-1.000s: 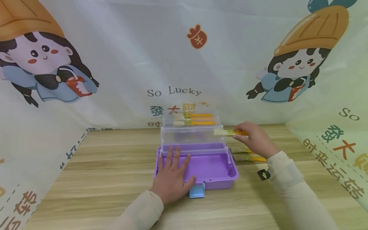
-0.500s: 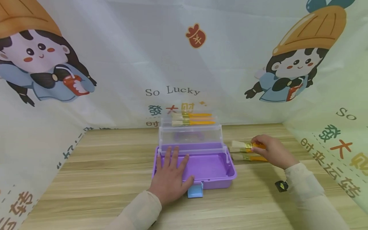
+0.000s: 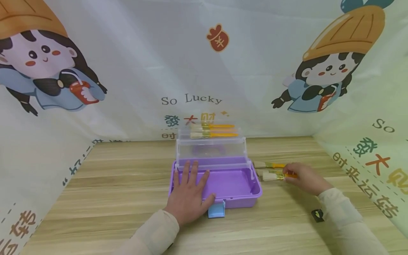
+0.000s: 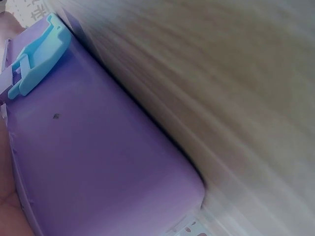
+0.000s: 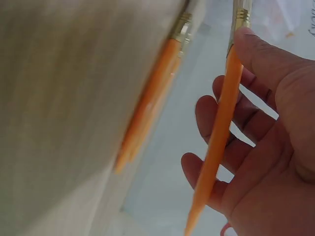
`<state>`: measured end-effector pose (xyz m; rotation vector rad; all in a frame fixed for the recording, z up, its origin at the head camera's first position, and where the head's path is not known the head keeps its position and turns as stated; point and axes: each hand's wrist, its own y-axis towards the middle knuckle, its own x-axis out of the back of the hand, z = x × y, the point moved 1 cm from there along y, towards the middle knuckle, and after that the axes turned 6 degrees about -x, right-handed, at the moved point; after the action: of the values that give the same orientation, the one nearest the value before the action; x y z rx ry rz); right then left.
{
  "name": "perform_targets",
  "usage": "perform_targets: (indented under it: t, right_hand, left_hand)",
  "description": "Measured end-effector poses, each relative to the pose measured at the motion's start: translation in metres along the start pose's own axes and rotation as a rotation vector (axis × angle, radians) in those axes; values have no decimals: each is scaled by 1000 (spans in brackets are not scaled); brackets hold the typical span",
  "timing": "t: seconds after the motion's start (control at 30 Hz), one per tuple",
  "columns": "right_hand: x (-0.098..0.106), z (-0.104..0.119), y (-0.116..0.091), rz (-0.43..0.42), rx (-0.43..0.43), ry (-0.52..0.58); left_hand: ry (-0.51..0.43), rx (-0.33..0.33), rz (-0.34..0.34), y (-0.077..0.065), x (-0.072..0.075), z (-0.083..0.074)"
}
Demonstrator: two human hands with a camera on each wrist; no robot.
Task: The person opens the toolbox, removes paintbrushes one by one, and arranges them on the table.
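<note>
My right hand point(image 3: 306, 179) pinches the orange handle of a paintbrush point(image 3: 271, 176) near its metal collar, thumb against curled fingers. In the right wrist view the paintbrush point(image 5: 221, 115) is held apart from two more orange-handled brushes point(image 5: 152, 98) lying on the table. Those lying brushes point(image 3: 264, 164) are right of a purple box point(image 3: 242, 202); the held one partly covers the nearer. With fingers spread, my left hand point(image 3: 190, 198) rests over the box's front left rim. The box's blue latch point(image 4: 47, 54) hangs down at its front.
Behind the purple base stands a clear tray frame point(image 3: 210, 150), with several paintbrushes point(image 3: 220, 134) on its top level. A small black item point(image 3: 317, 215) shows by the right sleeve. Printed cloth point(image 3: 159, 53) walls enclose the wooden table point(image 3: 111, 198).
My right hand has brought the paintbrush from the clear tray's right side down, rightward and toward me, beside the lying brushes. My left hand has stayed on the box.
</note>
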<state>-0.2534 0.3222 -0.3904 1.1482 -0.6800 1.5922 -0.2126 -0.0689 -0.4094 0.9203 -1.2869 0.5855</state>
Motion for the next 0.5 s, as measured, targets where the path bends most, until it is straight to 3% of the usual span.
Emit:
perform_targets:
  t: [0.5]
  right_hand:
    - [-20, -4, 3, 68, 69, -50]
  left_hand:
    - [9, 0, 4, 0, 2, -1]
